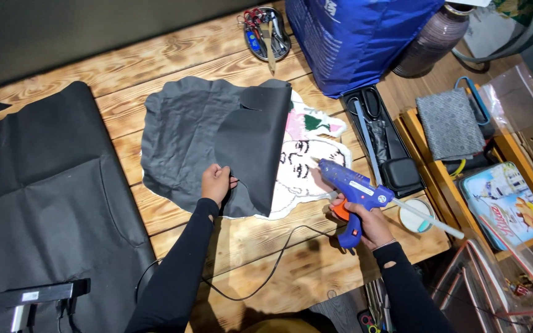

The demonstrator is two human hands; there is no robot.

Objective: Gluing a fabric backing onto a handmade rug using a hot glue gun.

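The right hand [370, 221] is gripping a blue glue gun [351, 185], nozzle aiming at the white tufted piece [300, 169], while the left hand [216, 182] is pinching the folded-back edge of black backing fabric [211, 132] lying on the wooden table [266, 246].

Blue bag [356, 37], ribbed vase [430, 40], a round tin [266, 34] of what look like scissors.

On my feed, both arms wear snug black long sleeves running to the wrists. The left hand [216, 182] is bare, as is the right hand [371, 221]. Just below the right hand, that cuff shows a thin band and a small oval hole.
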